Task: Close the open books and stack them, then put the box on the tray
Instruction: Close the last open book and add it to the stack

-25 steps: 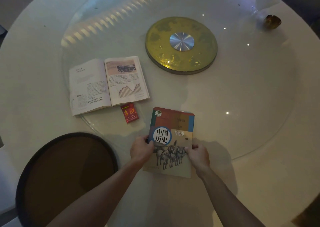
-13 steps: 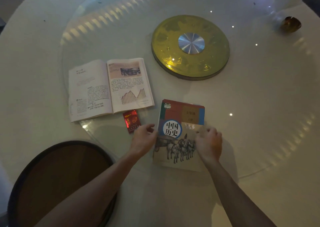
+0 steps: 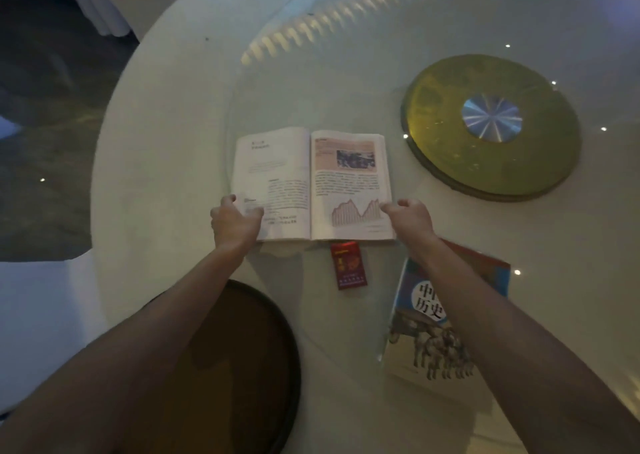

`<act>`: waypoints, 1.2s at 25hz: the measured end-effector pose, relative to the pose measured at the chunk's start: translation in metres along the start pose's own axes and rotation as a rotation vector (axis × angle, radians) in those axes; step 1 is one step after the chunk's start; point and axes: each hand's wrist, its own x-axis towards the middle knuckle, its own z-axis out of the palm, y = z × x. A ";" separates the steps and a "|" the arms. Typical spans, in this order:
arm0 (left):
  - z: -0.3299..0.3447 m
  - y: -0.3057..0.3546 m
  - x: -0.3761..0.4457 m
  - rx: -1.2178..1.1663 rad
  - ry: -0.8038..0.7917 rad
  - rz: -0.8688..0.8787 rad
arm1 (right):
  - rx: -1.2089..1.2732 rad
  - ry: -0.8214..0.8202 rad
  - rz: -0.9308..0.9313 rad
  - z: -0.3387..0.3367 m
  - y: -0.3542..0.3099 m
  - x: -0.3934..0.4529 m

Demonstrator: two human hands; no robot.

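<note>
White round table (image 3: 156, 163) with a glass turntable on top is carrying 2 books, 1 box and 1 tray. Open book (image 3: 311, 183) is lying flat near the middle, pages up, text on the left page and a photo plus a graph on the right page. Left hand (image 3: 235, 221) is gripping the open book's lower left page corner, thumb on the paper. Right hand (image 3: 410, 216) is sitting at the lower right page edge, fingers curled; cannot tell if it is actually pinching the page or only touching it. Closed book (image 3: 440, 346) with horses on its cover is lying flat to the lower right, partly hidden under the right forearm, apart from the open book. Small red box (image 3: 348, 265) is lying on the table just below the open book's spine, between the 2 arms. Dark round tray (image 3: 284, 336) is sitting at the lower left, partly covered by the left forearm. Gold disc (image 3: 491, 163) with a silver centre is sitting at the upper right.
</note>
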 end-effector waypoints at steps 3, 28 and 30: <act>-0.010 -0.020 0.017 0.006 -0.080 -0.096 | -0.029 0.066 0.078 0.012 0.000 0.015; 0.007 0.052 -0.032 -0.382 -0.490 0.365 | 0.384 -0.183 0.249 0.049 0.000 -0.006; 0.028 0.045 -0.037 -0.327 -0.540 0.351 | 0.515 -0.208 0.268 0.049 0.004 -0.009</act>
